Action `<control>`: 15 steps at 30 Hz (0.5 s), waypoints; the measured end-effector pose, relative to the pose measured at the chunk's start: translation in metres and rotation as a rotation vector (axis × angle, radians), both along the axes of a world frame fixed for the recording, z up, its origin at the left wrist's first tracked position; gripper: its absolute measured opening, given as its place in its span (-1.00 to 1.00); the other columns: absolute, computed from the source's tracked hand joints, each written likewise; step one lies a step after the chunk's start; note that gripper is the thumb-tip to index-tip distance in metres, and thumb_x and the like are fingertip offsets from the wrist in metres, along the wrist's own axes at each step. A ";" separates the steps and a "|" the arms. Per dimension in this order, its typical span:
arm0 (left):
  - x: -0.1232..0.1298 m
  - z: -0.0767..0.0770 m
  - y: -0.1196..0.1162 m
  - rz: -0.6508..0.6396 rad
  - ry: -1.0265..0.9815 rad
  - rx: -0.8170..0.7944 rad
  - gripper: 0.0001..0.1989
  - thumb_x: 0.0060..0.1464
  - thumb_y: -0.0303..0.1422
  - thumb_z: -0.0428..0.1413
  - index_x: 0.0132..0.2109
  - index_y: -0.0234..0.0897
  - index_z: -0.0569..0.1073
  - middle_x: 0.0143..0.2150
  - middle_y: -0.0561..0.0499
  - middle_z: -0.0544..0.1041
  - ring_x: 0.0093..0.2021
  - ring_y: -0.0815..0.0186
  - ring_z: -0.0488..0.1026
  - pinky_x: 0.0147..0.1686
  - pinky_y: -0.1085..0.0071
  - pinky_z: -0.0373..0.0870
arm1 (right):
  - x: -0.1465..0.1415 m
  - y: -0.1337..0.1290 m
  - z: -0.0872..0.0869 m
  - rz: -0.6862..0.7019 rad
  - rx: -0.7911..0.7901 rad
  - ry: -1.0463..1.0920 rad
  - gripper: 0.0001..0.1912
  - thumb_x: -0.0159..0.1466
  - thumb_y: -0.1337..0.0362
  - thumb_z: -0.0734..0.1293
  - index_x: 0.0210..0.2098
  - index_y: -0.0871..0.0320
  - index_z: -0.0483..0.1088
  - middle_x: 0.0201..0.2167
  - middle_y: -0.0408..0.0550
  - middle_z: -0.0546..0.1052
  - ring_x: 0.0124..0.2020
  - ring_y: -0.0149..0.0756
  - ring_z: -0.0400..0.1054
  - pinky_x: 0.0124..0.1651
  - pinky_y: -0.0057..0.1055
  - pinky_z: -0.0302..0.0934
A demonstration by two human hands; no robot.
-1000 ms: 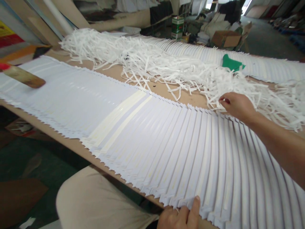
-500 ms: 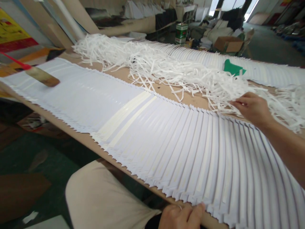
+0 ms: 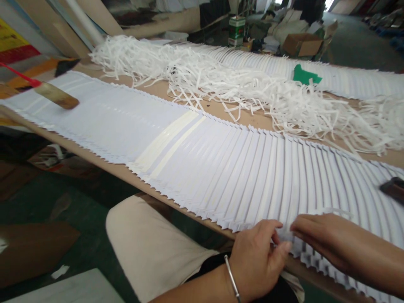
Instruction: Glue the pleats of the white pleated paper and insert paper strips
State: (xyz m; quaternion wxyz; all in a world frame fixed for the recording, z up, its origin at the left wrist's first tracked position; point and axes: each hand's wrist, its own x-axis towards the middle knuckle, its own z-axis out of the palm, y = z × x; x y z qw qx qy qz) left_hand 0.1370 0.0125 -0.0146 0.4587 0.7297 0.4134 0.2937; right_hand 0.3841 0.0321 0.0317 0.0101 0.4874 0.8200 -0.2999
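Observation:
A long row of overlapping white sheets (image 3: 221, 168) with pale tape-like bands lies fanned along the table. My left hand (image 3: 255, 256), with a metal bangle at the wrist, rests at the near edge of the sheets. Its fingers are bent, with the thumb and forefinger apart. Just right of it is my right hand (image 3: 328, 240), low over the sheets with its fingers pressed together. A thin white strip (image 3: 334, 211) shows above its knuckles and seems to run from its fingers. The fingertips are partly hidden.
A heap of loose white strips (image 3: 221, 80) lies behind the sheets, with a green scrap (image 3: 304, 75) on it. A brush (image 3: 57, 94) with a red handle rests at the left. A dark object (image 3: 394, 189) sits at the right edge. A beige seat (image 3: 151, 248) stands below.
My right hand has come from the strip heap down to the near edge, beside my left hand. The left hand has moved up and further into view. The view has shifted slightly.

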 end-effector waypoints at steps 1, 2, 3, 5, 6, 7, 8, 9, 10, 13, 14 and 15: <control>0.000 0.003 0.000 -0.004 0.009 -0.017 -0.88 0.36 -0.34 0.12 -0.04 -0.22 0.53 -0.27 0.04 0.62 -0.36 0.29 0.53 -0.34 0.40 0.37 | -0.014 0.000 0.001 0.032 -0.045 -0.017 -0.74 0.42 0.22 0.24 -0.34 0.03 0.52 -0.45 -0.05 0.62 -0.49 -0.21 0.50 -0.43 -0.36 0.24; -0.002 0.005 0.000 -0.010 0.012 -0.034 -0.87 0.37 -0.36 0.08 -0.17 -0.21 0.51 -0.34 0.06 0.58 -0.37 0.29 0.51 -0.34 0.40 0.34 | -0.025 0.002 0.003 0.047 -0.079 -0.025 -0.70 0.44 0.22 0.23 -0.39 0.05 0.48 -0.49 -0.07 0.59 -0.51 -0.24 0.47 -0.43 -0.37 0.18; -0.005 0.006 -0.001 -0.013 0.005 -0.059 -0.80 0.38 -0.37 0.05 -0.27 -0.21 0.46 -0.41 0.07 0.53 -0.38 0.30 0.50 -0.34 0.41 0.33 | -0.033 0.004 0.005 0.050 -0.103 -0.022 -0.67 0.46 0.21 0.21 -0.40 0.07 0.46 -0.50 -0.07 0.58 -0.51 -0.26 0.46 -0.42 -0.38 0.15; -0.013 0.006 -0.004 -0.004 -0.039 -0.149 -0.70 0.40 -0.37 0.01 -0.37 -0.21 0.40 -0.50 0.10 0.44 -0.44 0.33 0.45 -0.35 0.43 0.31 | -0.040 0.009 0.007 0.039 -0.109 0.016 -0.64 0.50 0.16 0.20 -0.37 0.08 0.47 -0.47 -0.06 0.59 -0.47 -0.26 0.47 -0.38 -0.38 0.14; -0.017 0.005 -0.006 0.010 -0.065 -0.212 -0.68 0.41 -0.36 0.00 -0.38 -0.21 0.40 -0.53 0.11 0.41 -0.47 0.35 0.43 -0.36 0.45 0.31 | -0.040 0.012 0.007 0.029 -0.107 0.035 -0.64 0.51 0.14 0.20 -0.35 0.08 0.49 -0.45 -0.06 0.60 -0.45 -0.26 0.48 -0.36 -0.39 0.14; -0.021 0.003 -0.008 0.031 -0.088 -0.280 -0.66 0.42 -0.34 -0.01 -0.39 -0.21 0.41 -0.55 0.12 0.39 -0.51 0.37 0.40 -0.39 0.46 0.30 | -0.040 0.015 0.007 0.014 -0.098 0.052 -0.64 0.51 0.10 0.21 -0.32 0.07 0.50 -0.44 -0.05 0.61 -0.43 -0.26 0.48 -0.36 -0.39 0.14; -0.023 0.001 -0.010 0.053 -0.107 -0.353 -0.64 0.42 -0.32 -0.02 -0.39 -0.22 0.41 -0.56 0.13 0.39 -0.55 0.39 0.37 -0.43 0.47 0.28 | -0.040 0.019 0.005 -0.001 -0.089 0.070 -0.64 0.51 0.08 0.22 -0.30 0.07 0.52 -0.43 -0.05 0.61 -0.43 -0.26 0.47 -0.36 -0.39 0.15; -0.025 -0.003 -0.012 0.075 -0.123 -0.424 -0.63 0.43 -0.30 -0.02 -0.40 -0.22 0.41 -0.57 0.13 0.40 -0.59 0.41 0.34 -0.46 0.48 0.26 | -0.039 0.023 0.003 -0.015 -0.085 0.089 -0.65 0.50 0.06 0.24 -0.29 0.07 0.53 -0.42 -0.05 0.61 -0.42 -0.26 0.47 -0.35 -0.40 0.16; -0.026 -0.006 -0.013 0.092 -0.136 -0.489 -0.63 0.43 -0.28 -0.03 -0.39 -0.23 0.41 -0.57 0.13 0.41 -0.62 0.42 0.32 -0.49 0.49 0.25 | -0.040 0.027 0.001 -0.026 -0.089 0.106 -0.67 0.49 0.05 0.26 -0.29 0.06 0.54 -0.42 -0.06 0.61 -0.41 -0.26 0.48 -0.35 -0.40 0.18; -0.028 -0.014 -0.015 0.104 -0.134 -0.589 -0.62 0.44 -0.25 -0.05 -0.38 -0.23 0.39 -0.57 0.13 0.43 -0.65 0.43 0.32 -0.50 0.50 0.25 | -0.046 0.041 -0.009 -0.023 -0.106 0.111 -0.71 0.46 0.08 0.29 -0.29 0.05 0.55 -0.39 -0.07 0.65 -0.38 -0.25 0.52 -0.32 -0.41 0.23; -0.029 -0.015 -0.015 0.102 -0.116 -0.574 -0.62 0.43 -0.25 -0.05 -0.39 -0.22 0.40 -0.57 0.13 0.44 -0.64 0.43 0.33 -0.49 0.49 0.26 | -0.049 0.045 -0.012 -0.014 -0.101 0.087 -0.72 0.45 0.09 0.30 -0.29 0.05 0.56 -0.38 -0.07 0.66 -0.37 -0.25 0.53 -0.31 -0.40 0.24; -0.031 -0.015 -0.015 0.102 -0.088 -0.535 -0.62 0.43 -0.27 -0.05 -0.40 -0.22 0.40 -0.57 0.13 0.45 -0.62 0.42 0.35 -0.47 0.49 0.26 | -0.052 0.049 -0.016 -0.006 -0.086 0.056 -0.73 0.44 0.10 0.30 -0.29 0.05 0.56 -0.37 -0.08 0.67 -0.36 -0.25 0.54 -0.30 -0.40 0.24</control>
